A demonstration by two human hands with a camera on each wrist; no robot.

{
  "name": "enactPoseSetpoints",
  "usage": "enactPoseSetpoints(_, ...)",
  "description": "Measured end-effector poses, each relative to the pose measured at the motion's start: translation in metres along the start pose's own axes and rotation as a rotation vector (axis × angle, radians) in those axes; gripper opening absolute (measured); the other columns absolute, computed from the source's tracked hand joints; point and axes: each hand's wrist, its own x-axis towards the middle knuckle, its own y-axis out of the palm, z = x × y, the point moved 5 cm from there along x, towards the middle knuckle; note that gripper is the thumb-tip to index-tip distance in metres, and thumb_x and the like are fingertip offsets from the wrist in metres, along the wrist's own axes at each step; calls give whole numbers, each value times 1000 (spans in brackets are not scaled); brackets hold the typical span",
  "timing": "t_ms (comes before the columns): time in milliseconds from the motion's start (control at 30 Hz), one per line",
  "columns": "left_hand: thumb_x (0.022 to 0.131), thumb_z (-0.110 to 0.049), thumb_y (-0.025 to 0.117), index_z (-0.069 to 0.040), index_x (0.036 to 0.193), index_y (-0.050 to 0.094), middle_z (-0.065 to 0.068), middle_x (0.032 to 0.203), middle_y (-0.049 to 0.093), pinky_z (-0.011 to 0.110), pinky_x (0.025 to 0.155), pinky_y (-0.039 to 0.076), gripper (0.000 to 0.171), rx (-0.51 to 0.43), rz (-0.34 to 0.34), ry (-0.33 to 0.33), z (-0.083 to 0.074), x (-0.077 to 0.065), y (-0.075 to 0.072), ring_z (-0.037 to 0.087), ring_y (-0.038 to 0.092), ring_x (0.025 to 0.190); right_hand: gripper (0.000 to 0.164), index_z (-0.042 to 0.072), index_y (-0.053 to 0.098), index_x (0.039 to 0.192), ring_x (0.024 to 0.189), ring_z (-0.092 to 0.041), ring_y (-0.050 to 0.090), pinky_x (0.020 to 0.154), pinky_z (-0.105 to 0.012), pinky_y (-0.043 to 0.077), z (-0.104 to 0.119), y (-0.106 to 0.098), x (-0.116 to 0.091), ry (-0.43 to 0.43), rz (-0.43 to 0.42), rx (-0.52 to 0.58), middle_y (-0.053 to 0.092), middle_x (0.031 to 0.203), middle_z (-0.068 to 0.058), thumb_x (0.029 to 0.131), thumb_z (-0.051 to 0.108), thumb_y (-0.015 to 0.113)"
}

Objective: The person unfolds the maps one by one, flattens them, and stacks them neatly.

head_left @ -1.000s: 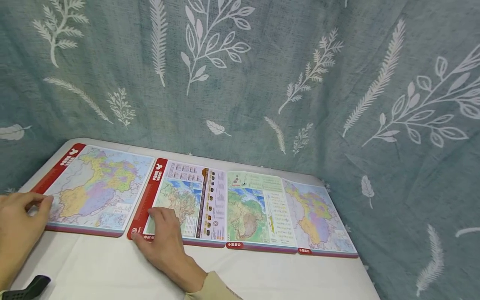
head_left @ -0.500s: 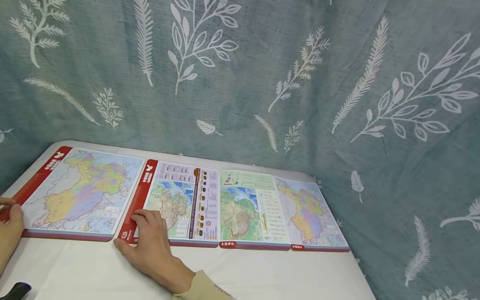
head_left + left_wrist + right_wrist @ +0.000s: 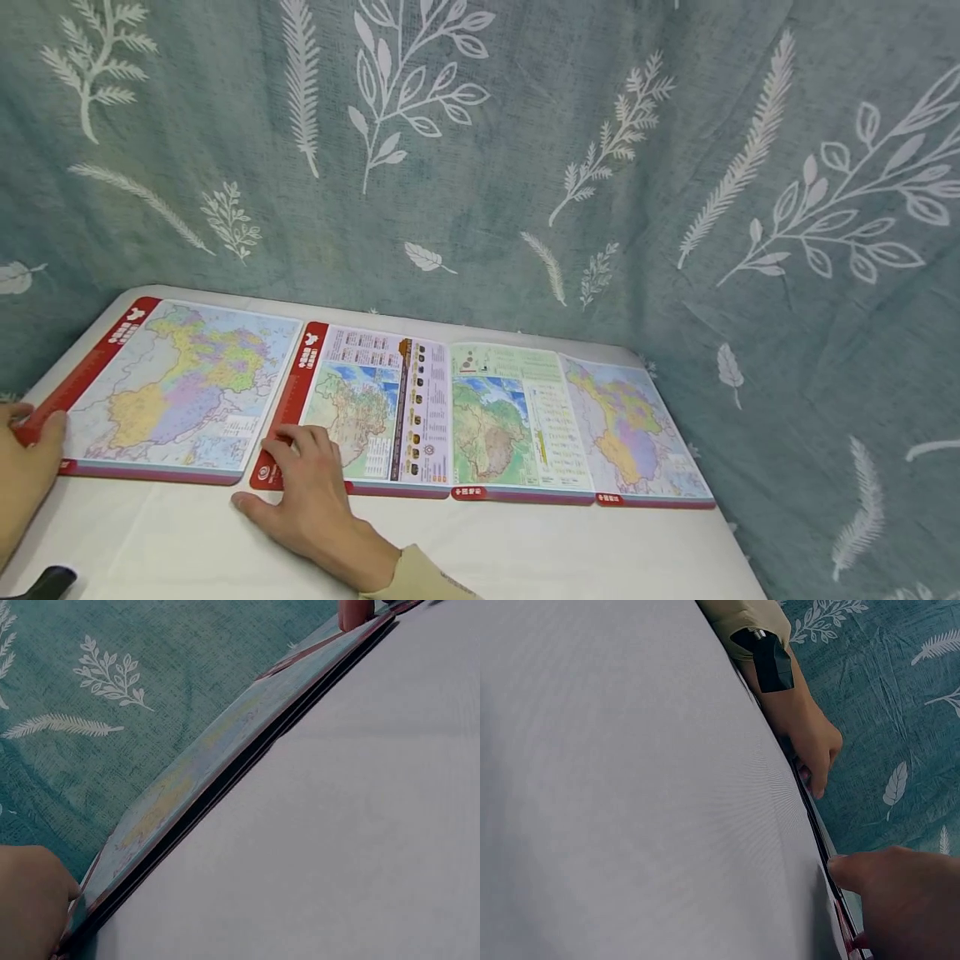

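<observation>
A colourful map sheet with a red side border (image 3: 191, 375) lies flat at the left end of the table. My left hand (image 3: 28, 475) pinches its near left corner, thumb on the red border. In the left wrist view, the left hand (image 3: 34, 904) sits at the corner of the same map (image 3: 180, 784). A second map (image 3: 360, 417), with panels of text, lies close to its right. My right hand (image 3: 311, 496) rests with bent fingertips on that one's red border, thumb out at the front corner. The right wrist view shows the right hand (image 3: 900, 900) at the edge.
Two more maps, a green relief map (image 3: 491, 433) and a multicoloured one (image 3: 626, 429), continue the row to the right. White cloth (image 3: 187, 542) covers the table. A teal leaf-print curtain (image 3: 480, 167) stands along the back and right side. A black wrist strap (image 3: 772, 664) is on the left arm.
My left hand has moved left, from over the first map's face to its outer corner. My right thumb has slid left off the second map's corner. The head view has shifted slightly.
</observation>
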Motion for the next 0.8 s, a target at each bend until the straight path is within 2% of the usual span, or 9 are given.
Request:
enactPoseSetpoints(67,108,-22,44,8,160,27,41,152,36,69,109,41,62,2,33,14,-4,-3,1,58,44,123,54,28,70,133,130,-11,48,102,-25,41,-1,0,-1,-1,19,-2,57,141,8,89,57,78)
enactPoseSetpoints(133,107,-20,45,9,159,28,42,150,37,71,106,43,62,10,36,27,-7,-4,-1,59,45,121,54,28,69,134,130,-11,47,102,-26,41,-1,1,-1,-5,31,-9,57,143,8,89,59,76)
enactPoseSetpoints(300,107,-22,46,9,158,30,41,151,38,69,108,42,62,-16,31,-20,-10,-6,-5,58,45,122,56,27,69,135,131,-12,47,104,-27,41,-1,2,-1,-26,42,3,57,144,7,90,61,74)
enactPoseSetpoints(467,108,-24,47,7,157,35,38,147,43,67,109,43,60,-82,0,-56,-10,-8,-5,55,49,119,57,21,70,135,131,-10,49,108,-25,41,-1,-1,0,-39,8,119,60,139,8,91,55,77)
enactPoseSetpoints(600,108,-22,49,7,156,37,37,144,46,66,110,45,57,-89,-23,-66,-8,-10,-4,54,52,116,55,16,71,134,129,-9,53,109,-20,40,-2,-2,-1,-58,-39,228,64,134,7,90,48,80)
enactPoseSetpoints(800,107,-18,50,5,155,38,36,144,46,66,110,44,55,-103,-51,-65,-5,-7,-2,54,51,119,54,15,66,138,129,-6,56,107,-16,40,-3,-4,-3,-82,-77,360,67,135,5,92,39,80)
